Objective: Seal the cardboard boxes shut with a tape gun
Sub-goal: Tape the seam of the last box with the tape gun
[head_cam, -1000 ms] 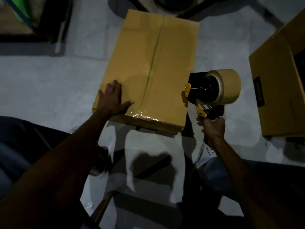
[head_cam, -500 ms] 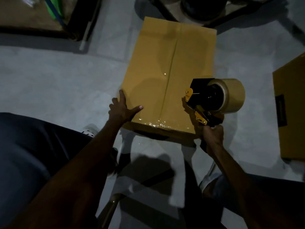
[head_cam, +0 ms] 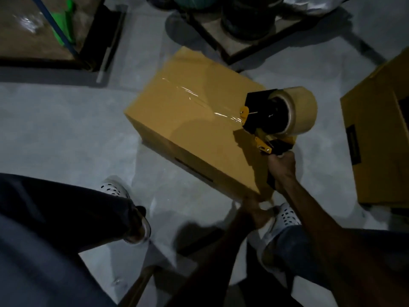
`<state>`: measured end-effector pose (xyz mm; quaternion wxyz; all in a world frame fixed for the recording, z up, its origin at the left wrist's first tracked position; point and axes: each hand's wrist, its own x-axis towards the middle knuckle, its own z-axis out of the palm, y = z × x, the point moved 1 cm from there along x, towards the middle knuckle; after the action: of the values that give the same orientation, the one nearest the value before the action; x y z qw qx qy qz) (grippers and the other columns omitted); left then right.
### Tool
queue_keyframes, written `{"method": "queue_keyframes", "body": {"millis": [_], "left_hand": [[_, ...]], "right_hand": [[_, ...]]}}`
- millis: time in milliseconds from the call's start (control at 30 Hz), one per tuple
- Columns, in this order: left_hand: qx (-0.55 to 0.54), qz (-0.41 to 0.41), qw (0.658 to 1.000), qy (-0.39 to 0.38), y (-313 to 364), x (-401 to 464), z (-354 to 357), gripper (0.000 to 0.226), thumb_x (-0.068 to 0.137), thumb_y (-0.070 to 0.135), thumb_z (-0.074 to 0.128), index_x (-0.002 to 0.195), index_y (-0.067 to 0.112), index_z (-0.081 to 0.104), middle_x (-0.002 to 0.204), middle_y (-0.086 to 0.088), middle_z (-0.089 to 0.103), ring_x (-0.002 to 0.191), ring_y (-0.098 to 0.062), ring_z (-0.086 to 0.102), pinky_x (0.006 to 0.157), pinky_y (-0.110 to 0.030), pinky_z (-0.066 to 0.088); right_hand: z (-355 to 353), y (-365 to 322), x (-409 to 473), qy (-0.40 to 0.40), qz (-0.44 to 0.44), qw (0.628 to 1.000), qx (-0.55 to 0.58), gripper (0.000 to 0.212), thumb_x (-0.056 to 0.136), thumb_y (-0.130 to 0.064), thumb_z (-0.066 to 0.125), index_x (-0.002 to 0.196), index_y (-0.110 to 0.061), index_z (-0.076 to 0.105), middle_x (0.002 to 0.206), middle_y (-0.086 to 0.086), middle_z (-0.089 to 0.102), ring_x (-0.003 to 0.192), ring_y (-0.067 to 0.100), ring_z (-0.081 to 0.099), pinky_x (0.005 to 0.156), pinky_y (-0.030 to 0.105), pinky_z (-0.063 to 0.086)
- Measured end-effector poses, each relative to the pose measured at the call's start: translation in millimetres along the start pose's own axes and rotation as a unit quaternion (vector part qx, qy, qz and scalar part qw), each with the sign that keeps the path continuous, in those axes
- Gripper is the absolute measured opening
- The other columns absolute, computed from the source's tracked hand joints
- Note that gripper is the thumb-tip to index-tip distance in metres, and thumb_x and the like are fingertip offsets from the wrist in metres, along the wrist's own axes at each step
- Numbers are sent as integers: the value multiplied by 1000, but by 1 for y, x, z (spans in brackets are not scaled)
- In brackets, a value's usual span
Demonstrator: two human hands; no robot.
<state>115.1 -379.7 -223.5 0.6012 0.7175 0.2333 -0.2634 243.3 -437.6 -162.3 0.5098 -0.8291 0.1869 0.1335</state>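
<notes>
1. Cardboard box (head_cam: 194, 120) lies skewed on the grey floor (head_cam: 66, 129), clear tape shining along its top.
2. Right hand (head_cam: 282, 165) clenches the tape gun (head_cam: 278, 114) at the box's right end.
3. Left hand (head_cam: 254, 207) grips the box's near corner, blurred.
4. Second box (head_cam: 376, 140) stands right of the box, apart.
5. Dark frame (head_cam: 243, 47) sits just behind the box.
6. White shoes (head_cam: 114, 188) flank the box's near side.

nothing you can read here, dark label on the second box (head_cam: 353, 142) too blurred, dark strip on your taped box (head_cam: 192, 120) illegible
</notes>
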Motion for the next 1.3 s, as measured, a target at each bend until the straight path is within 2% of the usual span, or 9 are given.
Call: {"method": "queue_keyframes", "body": {"millis": [100,167,333,500,633,767,867,1033,1300], "left_hand": [[-15,51,998,-30,21,-1,11,99,80,51,72,154,10,19,149,-8,43,130,-25,50,103,-47,46],[-8,70,997,35,31,-6,-15,82,86,40,70,151,12,29,145,-9,48,129,-26,52,103,-48,46],[158,57,970,174,17,3,-123,91,94,44,61,157,13,3,162,-15,16,144,-33,28,111,-47,33],[306,78,903,291,2,23,-224,75,89,49,64,147,13,32,136,-20,36,119,-37,46,92,-44,47],[416,31,848,327,-1,42,-295,78,87,63,57,148,22,32,149,-23,27,135,-43,29,106,-58,34],[359,-39,890,279,1,56,-349,104,75,73,64,155,28,15,159,-20,10,145,-41,15,114,-61,22],[336,-22,899,280,5,56,-356,114,71,68,72,156,21,14,153,-24,19,139,-45,24,113,-54,30],[328,-33,894,304,3,40,-342,117,66,71,74,155,20,18,142,-23,29,132,-42,30,101,-54,41],[264,-93,892,356,-19,-10,-214,115,70,80,61,152,14,14,138,-21,30,125,-39,39,92,-49,46]], "right_hand": [[-2,2,-11,-10,-18,999,-35,11,87,-24,62,92,-14,59,81,6,53,73,23,43,68,33,32],[0,2,-16,-23,-12,999,-36,15,84,-22,62,95,-12,64,77,4,56,70,24,47,66,34,36],[16,3,-28,-97,6,995,-4,34,79,-21,67,113,-20,65,100,3,71,95,25,63,85,42,52],[40,6,-36,-152,10,986,70,35,83,-14,72,118,-18,65,107,-1,72,101,18,64,91,38,50],[53,18,-29,-134,6,989,65,33,83,-10,72,113,-22,68,100,-8,73,98,13,65,88,35,50],[55,29,-14,-93,16,995,29,27,74,-10,76,99,-19,74,90,-6,76,93,20,69,86,42,55],[61,29,-17,-75,9,996,39,24,73,-6,75,90,-23,74,88,-9,75,92,18,69,85,39,53],[72,20,-19,-29,3,996,87,32,77,-4,74,107,-15,71,99,-5,73,101,17,66,92,36,49],[37,1,15,-26,-25,999,40,37,83,3,61,117,-10,65,105,5,68,97,24,61,82,34,46]]}}
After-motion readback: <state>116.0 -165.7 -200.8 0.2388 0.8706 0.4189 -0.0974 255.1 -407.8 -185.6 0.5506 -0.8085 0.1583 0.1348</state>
